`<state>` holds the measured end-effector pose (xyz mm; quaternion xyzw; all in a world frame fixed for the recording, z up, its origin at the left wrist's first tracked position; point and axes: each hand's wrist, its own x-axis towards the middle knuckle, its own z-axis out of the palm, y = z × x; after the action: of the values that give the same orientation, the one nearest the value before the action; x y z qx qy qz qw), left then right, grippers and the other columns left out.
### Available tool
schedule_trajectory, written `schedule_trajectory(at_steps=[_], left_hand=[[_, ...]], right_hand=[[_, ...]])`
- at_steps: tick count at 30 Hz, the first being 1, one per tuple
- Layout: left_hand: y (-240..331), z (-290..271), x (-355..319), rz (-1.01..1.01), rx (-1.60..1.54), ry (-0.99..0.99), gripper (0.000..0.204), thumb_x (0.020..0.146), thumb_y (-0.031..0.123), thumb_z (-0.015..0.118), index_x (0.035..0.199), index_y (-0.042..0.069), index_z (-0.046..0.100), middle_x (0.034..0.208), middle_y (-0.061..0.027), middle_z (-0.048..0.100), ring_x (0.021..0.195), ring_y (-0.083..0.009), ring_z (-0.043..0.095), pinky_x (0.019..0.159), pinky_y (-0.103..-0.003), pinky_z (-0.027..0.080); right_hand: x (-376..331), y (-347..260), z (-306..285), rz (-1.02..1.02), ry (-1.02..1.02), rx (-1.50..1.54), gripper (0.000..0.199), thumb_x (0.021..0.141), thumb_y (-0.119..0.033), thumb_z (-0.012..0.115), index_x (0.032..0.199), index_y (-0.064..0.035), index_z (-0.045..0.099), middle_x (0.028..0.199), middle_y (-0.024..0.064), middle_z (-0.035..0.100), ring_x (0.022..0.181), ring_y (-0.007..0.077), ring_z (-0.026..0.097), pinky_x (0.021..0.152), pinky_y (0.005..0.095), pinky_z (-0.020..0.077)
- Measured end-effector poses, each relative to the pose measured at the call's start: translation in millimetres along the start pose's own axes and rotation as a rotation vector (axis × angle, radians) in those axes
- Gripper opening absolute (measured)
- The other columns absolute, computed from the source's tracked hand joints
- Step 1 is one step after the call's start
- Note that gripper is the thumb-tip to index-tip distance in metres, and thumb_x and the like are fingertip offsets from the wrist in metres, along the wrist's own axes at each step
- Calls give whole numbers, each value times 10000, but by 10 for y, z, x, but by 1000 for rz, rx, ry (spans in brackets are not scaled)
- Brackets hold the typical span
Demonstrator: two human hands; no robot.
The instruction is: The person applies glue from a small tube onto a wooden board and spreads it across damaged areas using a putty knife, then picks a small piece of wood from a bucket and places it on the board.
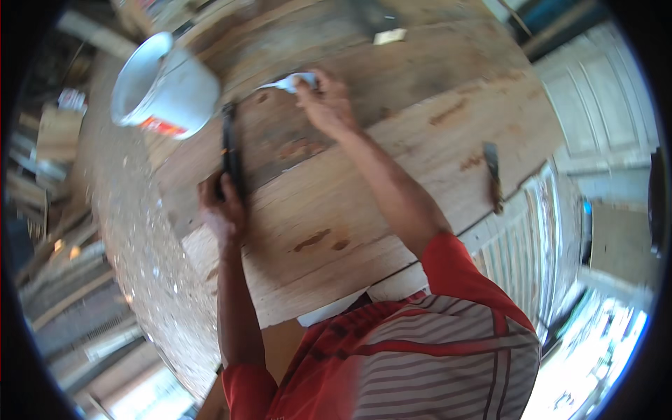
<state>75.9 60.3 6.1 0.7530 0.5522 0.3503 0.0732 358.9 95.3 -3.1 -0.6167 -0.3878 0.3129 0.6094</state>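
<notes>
My left hand [222, 206] is closed around the near end of a long, dark, narrow tool [231, 140]. The tool points away from me across the wooden tabletop [315, 273]; blur hides its exact kind. Farther off and to the right, my right hand [327, 105] has its fingers wrapped round a small white bottle [302, 82]. Its thin pointed tip faces left, toward the far end of the dark tool. Part of the bottle is covered by my fingers.
A white plastic bucket [185, 87] stands at the far left. A flat-bladed scraper [492, 171] with a wooden handle lies near the right edge. A pale scrap [389, 36] sits at the back. Panelled doors [605, 98] stand at right; wood pieces [70, 301] are piled at left.
</notes>
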Motion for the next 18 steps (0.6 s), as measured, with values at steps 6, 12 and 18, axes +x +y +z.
schedule_trajectory(at_steps=[6, 12, 18], left_hand=[[-31, 101, 46, 21, -7, -18, 233, 1004, 216, 641, 1078, 8, 715, 964, -188, 680, 933, -379, 649, 834, -493, 502], [-148, 84, 27, 103, -1, -2, 278, 1027, 266, 634, 1086, 6, 711, 983, -183, 705, 915, -372, 646, 834, -488, 506], [-206, 23, 21, 143, 75, -37, 278, 1031, 261, 627, 1089, 1, 707, 974, -191, 703, 910, -377, 647, 819, -495, 508]], right_hand=[[-236, -377, -642, 163, 30, 485, 240, 985, -261, 733, 961, -27, 683, 793, -2, 602, 657, 71, 558, 586, 251, 551], [-840, -621, -1897, 9, 291, 580, 183, 987, -226, 726, 930, -55, 693, 709, -23, 569, 658, 57, 551, 591, 260, 549], [-1465, -494, -3272, 27, 718, 370, 225, 996, -276, 687, 958, -56, 659, 735, -31, 503, 657, 72, 472, 684, 303, 512]])
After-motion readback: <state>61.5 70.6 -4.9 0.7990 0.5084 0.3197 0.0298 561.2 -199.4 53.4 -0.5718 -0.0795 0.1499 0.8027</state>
